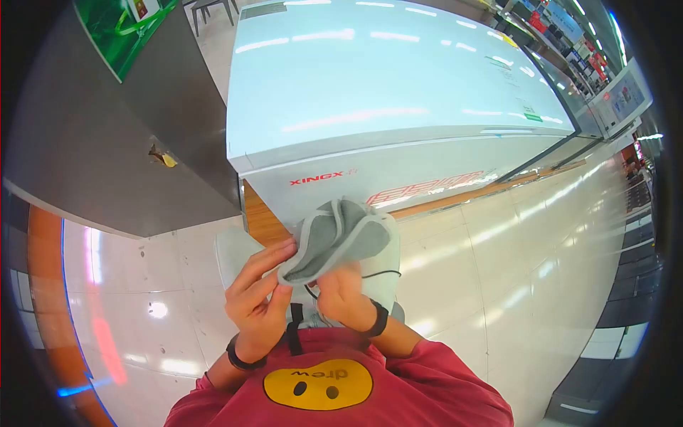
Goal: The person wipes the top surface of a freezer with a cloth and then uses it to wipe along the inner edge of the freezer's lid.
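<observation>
A grey cloth (334, 238) with lighter edging is bunched and folded in front of my body. My left hand (257, 299) pinches its lower left corner between thumb and fingers. Under the right part of the cloth is my right hand (343, 290), curled and slightly blurred, with its fingertips partly hidden by the fabric; it appears to grip the cloth from below. Dark bands circle both wrists. Just beyond the cloth stands a white chest freezer (420, 160) with red lettering on its front.
A dark grey panel (142, 135) with a green poster (128, 35) rises at the left. Shiny tiled floor (455, 277) spreads around my legs, and a wooden strip (267, 217) runs along the freezer's base. A sign board (626, 99) stands at the far right.
</observation>
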A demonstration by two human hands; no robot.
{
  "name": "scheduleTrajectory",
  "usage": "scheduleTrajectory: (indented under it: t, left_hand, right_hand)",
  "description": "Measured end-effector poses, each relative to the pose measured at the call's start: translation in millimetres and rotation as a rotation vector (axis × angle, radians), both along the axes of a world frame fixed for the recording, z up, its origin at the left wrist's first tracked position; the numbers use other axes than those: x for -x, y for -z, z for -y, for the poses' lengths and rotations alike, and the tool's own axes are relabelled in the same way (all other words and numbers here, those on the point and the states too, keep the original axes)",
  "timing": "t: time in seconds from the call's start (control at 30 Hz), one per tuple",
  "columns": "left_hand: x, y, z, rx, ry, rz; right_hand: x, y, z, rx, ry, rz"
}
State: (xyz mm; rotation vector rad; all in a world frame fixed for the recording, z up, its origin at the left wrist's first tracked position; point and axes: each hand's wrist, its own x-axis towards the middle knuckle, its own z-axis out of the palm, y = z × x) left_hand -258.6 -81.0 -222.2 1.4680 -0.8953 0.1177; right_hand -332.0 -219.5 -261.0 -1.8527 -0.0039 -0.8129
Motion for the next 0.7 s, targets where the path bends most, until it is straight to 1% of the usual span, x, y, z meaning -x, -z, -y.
scheduleTrajectory:
  t: [0.1,0.2,0.3,0.37,0.4,0.43,0.5,0.57,0.63,0.7]
  left_hand:
    - [-14.1,3.8,14.5,-0.053,-0.019,0.015]
    - [-28.9,12.3,30.0,-0.106,-0.004,0.019]
    - [-44.3,19.3,50.3,-0.171,0.052,0.073]
    - [-57.9,20.1,64.3,-0.216,0.118,0.102]
    - [-69.6,10.8,72.1,-0.278,0.215,0.143]
    - [-73.3,8.4,81.5,-0.277,0.239,0.119]
    - [-78.4,-7.5,96.9,-0.276,0.283,0.098]
    - [-89.5,-39.2,106.7,-0.360,0.285,0.035]
    - [-96.4,-74.2,121.1,-0.430,0.262,-0.020]
    - [-95.6,-109.6,140.6,-0.478,0.178,-0.153]
  right_hand:
    - [-14.5,15.2,17.0,0.177,0.094,0.088]
    - [-25.2,22.7,31.5,-0.005,0.066,0.050]
    - [-22.1,54.5,55.3,0.184,-0.050,-0.055]
    - [-18.8,64.3,67.3,0.184,-0.090,-0.079]
    - [-16.1,64.2,73.1,0.167,-0.104,-0.093]
    - [-14.0,61.0,78.2,0.142,-0.111,-0.105]
    - [-13.1,42.7,89.0,0.081,-0.103,-0.123]
    - [-16.9,14.5,96.3,0.028,-0.084,-0.141]
    - [-31.5,-29.2,116.9,0.013,-0.036,-0.186]
    - [-52.1,-81.8,151.8,0.054,0.004,-0.263]
